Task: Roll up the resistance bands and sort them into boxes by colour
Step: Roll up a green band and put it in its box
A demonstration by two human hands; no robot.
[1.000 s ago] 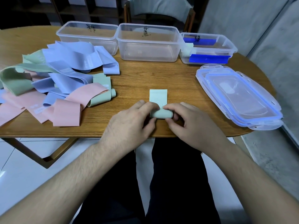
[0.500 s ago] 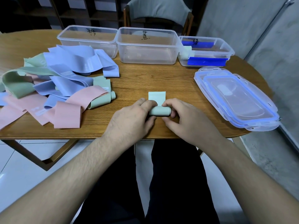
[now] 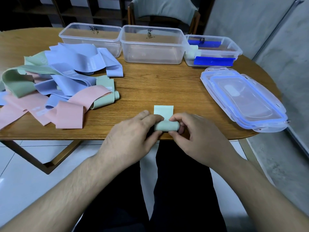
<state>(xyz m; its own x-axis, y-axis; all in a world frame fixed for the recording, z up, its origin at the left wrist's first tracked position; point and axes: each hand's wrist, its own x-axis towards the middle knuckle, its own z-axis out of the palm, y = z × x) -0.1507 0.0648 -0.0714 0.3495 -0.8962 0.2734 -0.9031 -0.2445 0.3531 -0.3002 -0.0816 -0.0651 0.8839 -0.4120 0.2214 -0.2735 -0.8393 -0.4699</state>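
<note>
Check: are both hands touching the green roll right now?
Touching. The head view shows the left hand and right hand pinching the ends of the green roll.

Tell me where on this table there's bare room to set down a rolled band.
Bare wood lies in the middle of the table, bordered by the pile of bands on the left, the clear boxes behind and the stacked lids on the right. The left side is crowded. The near edge is taken by the green band and both hands.
</note>
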